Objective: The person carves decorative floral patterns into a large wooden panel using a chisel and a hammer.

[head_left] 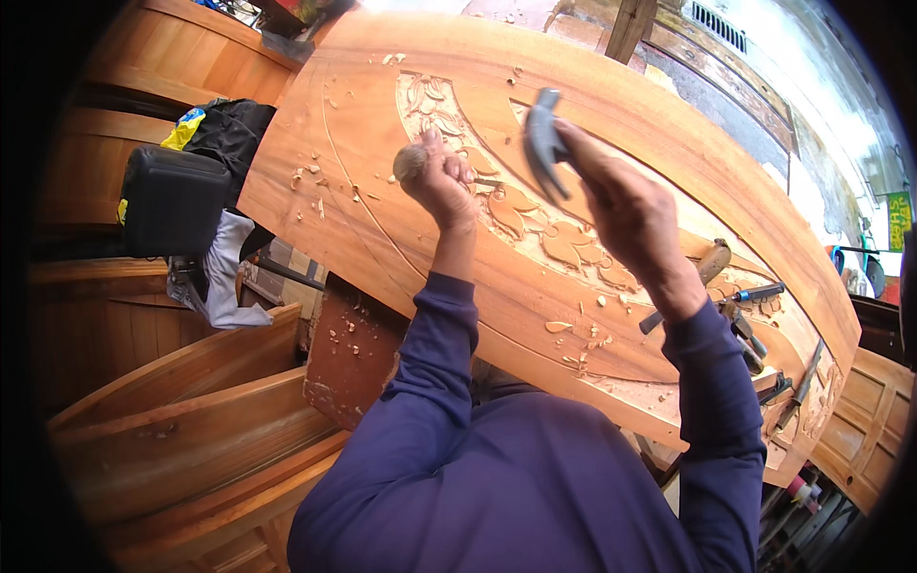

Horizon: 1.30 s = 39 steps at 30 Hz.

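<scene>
A large wooden panel [363, 239] lies across the view, carved with a band of leaves and scrolls [573, 246] amid loose shavings. My left hand [441, 186] is closed round a chisel [411, 164], its rounded handle end showing above the fist and its thin metal blade over the carved band. My right hand [635, 215] grips a claw hammer [543, 143], whose slightly blurred head is raised just right of the chisel. Below and right of that hand, several carving tools [759, 292] lie on the panel, partly hidden by my arm.
A black case [172, 201] and dark bag rest at the left with a pale cloth [234, 286]. Curved wooden pieces [172, 420] and a brown board [344, 372] are below left. A paneled door [879, 411] stands at the right edge; a wooden post [630, 29] is at the back.
</scene>
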Available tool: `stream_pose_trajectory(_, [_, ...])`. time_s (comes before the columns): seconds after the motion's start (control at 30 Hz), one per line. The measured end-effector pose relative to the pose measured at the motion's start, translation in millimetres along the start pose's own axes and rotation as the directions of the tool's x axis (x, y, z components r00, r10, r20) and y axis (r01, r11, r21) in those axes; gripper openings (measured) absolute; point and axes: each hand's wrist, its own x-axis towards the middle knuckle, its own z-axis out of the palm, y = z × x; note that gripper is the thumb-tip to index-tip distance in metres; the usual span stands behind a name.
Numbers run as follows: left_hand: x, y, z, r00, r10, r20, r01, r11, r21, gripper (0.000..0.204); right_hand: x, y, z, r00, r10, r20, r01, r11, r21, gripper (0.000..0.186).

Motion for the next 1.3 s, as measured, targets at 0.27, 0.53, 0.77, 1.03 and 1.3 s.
stream_pose_trajectory(0.27, [-8.7, -0.5, 25.2, 0.991, -0.044, 0.123, 0.028, 0.991, 0.132, 0.033, -21.1, 3.6, -33.1, 0.976, 0.151, -0.160, -0.120, 0.975, 0.189, 0.064])
stream_pose_trajectory(0.53, [-1.1, -1.7, 19.9, 0.970, -0.082, 0.227, 0.050, 0.988, 0.143, 0.031, 8.8, 1.0, -54.6, 0.955, 0.085, -0.284, -0.013, 0.969, 0.245, 0.071])
stream_pose_trajectory(0.77, [-20.4, -10.8, 37.2, 0.919, -0.032, 0.393, -0.075, 0.965, 0.253, 0.017, 49.6, -13.1, -3.1, 0.949, -0.036, -0.312, 0.105, 0.973, 0.206, 0.070])
stream_pose_trajectory(1.03, [17.6, -32.1, 7.7, 0.892, 0.090, 0.444, -0.290, 0.866, 0.407, 0.016, 38.2, -4.1, 11.3, 0.980, -0.109, 0.165, 0.139, 0.974, -0.181, 0.066])
stream_pose_trajectory(1.3, [-7.8, -5.2, 20.1, 0.912, -0.193, 0.363, 0.128, 0.973, 0.194, 0.034, -3.5, 6.8, -10.3, 0.987, 0.083, -0.137, -0.074, 0.995, 0.069, 0.063])
